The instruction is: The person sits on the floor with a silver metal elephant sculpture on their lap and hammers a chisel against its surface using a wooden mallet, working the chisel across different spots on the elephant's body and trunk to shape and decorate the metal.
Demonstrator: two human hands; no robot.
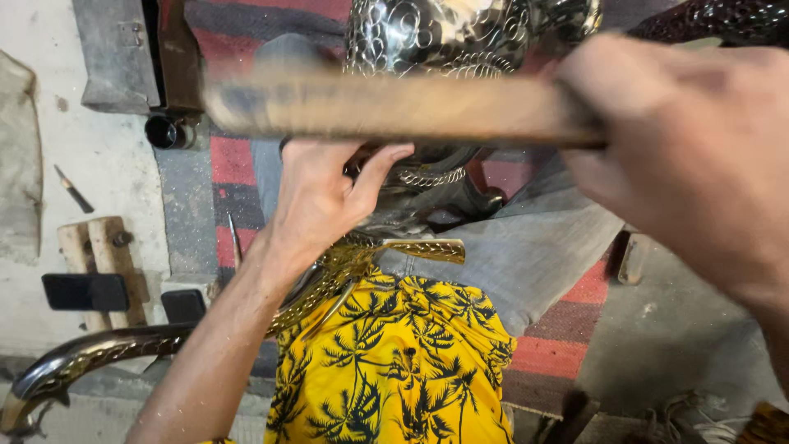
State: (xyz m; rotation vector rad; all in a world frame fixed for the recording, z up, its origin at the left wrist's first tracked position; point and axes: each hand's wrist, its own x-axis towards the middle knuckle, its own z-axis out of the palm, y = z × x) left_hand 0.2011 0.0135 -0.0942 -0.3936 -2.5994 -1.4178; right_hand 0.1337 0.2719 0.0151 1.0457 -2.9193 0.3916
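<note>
My right hand (690,156) grips the wooden handle of a hammer (394,107), raised close to the camera and blurred, its dark head at upper left. My left hand (320,205) presses against the underside of an embossed silver metal vessel (436,37) that rests over my lap; whether it pinches a small tool there I cannot tell. A brass patterned piece (411,249) lies across my lap, just below the left hand, over my yellow palm-print shirt.
A curved brass-and-dark metal part (90,358) lies at lower left. Wooden blocks (103,255), a black phone (85,291) and a small chisel (74,191) sit on the concrete floor at left. A red-and-grey striped mat (567,329) lies under my grey trousers.
</note>
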